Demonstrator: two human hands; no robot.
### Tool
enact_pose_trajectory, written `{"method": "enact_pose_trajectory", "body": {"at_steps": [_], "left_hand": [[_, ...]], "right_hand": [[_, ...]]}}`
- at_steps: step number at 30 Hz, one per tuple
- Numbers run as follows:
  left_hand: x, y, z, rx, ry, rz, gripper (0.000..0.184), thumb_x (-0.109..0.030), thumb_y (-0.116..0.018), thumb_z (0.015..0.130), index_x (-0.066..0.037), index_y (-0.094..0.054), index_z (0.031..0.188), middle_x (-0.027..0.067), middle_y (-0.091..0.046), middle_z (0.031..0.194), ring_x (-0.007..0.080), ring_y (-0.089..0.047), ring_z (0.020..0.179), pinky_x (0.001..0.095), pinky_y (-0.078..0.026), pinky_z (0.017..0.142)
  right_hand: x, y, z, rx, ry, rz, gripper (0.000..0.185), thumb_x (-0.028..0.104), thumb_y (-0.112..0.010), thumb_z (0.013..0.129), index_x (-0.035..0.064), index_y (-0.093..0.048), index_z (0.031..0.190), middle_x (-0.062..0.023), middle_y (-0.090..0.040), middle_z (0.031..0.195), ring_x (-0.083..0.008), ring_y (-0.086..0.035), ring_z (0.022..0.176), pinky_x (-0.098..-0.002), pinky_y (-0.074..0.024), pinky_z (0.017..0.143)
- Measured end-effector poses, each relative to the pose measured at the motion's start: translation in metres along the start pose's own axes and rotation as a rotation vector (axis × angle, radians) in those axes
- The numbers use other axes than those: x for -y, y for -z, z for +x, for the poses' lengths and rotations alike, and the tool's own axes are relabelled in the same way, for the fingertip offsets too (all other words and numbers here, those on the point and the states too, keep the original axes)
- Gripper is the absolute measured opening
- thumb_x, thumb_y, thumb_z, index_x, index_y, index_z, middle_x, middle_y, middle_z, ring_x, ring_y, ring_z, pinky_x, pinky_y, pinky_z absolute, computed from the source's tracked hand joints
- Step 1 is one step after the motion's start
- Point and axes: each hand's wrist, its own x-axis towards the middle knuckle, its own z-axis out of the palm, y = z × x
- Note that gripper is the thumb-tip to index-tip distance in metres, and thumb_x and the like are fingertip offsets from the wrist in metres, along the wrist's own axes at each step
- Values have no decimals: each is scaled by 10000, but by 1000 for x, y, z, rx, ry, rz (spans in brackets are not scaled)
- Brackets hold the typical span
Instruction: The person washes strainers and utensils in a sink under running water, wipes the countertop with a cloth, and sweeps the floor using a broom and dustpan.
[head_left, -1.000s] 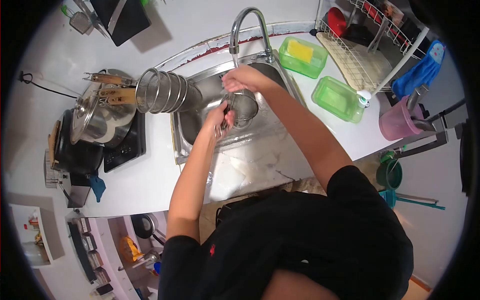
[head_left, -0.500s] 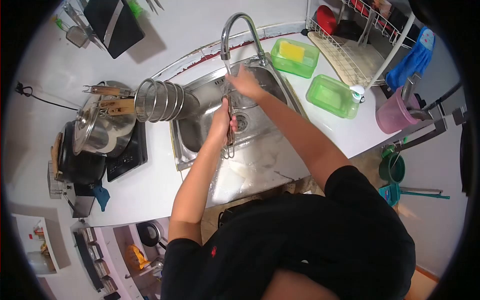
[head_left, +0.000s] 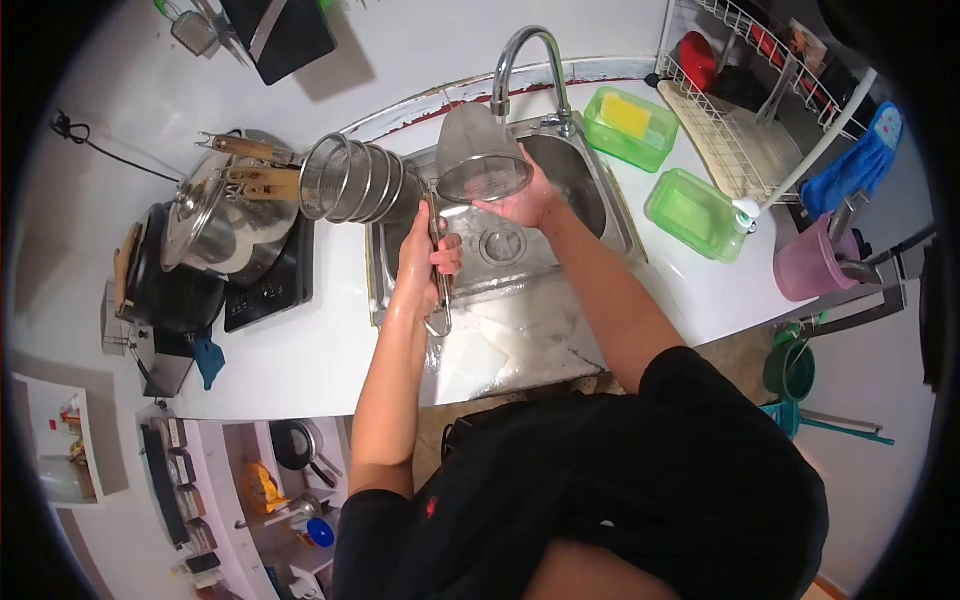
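My left hand (head_left: 428,258) is wrapped round the handle of a deep mesh strainer (head_left: 478,145), whose rim faces me and whose mesh body points toward the back of the sink (head_left: 590,200). My right hand (head_left: 527,195) is beside the strainer's right side and under its rim, fingers spread against it. The faucet (head_left: 528,40) arches over the sink, its spout at the strainer's upper right. Several more mesh strainers (head_left: 345,180) lie nested at the sink's left edge, their wooden handles pointing left.
Left of the sink stand a steel pot (head_left: 235,225) and a black pan (head_left: 175,290). To the right are a green tray with a yellow sponge (head_left: 625,115), another green tray (head_left: 690,215), a soap bottle (head_left: 745,213), a pink container (head_left: 812,262) and a wire rack (head_left: 740,160).
The strainer has turned and come up, so its rim and mesh body now show clearly. My right hand has moved from below the spout to the strainer's side. The view has shifted a little.
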Motion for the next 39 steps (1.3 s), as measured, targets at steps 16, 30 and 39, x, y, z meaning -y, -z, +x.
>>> {"method": "enact_pose_trajectory", "body": {"at_steps": [16,30,39], "left_hand": [[43,43,85,-96,443,-12,302,-320,-411,906,-48,-534,863,-6,-426,564,68,-390,429,205,-393,386],[-14,-59,131,-10,70,50,137,12,-385,811,136,-442,827,261,-465,901,412,-515,897,490,-486,834],[-46,-44,92,123,-235,425,377,-183,-389,887,108,-443,1121,181,-585,946,240,-592,840,306,-479,779]], "right_hand": [[44,-38,19,-392,-97,-1179,265,130,-487,806,-52,-562,984,-140,-599,863,-202,-600,705,-314,-511,646],[72,22,-5,-394,410,-1844,438,103,-521,714,34,-510,1146,-181,-533,1123,-299,-513,1037,-344,-384,902],[34,-9,-9,-580,271,-1937,303,126,-538,737,73,-586,1031,-222,-581,900,-370,-551,872,-404,-427,775]]}}
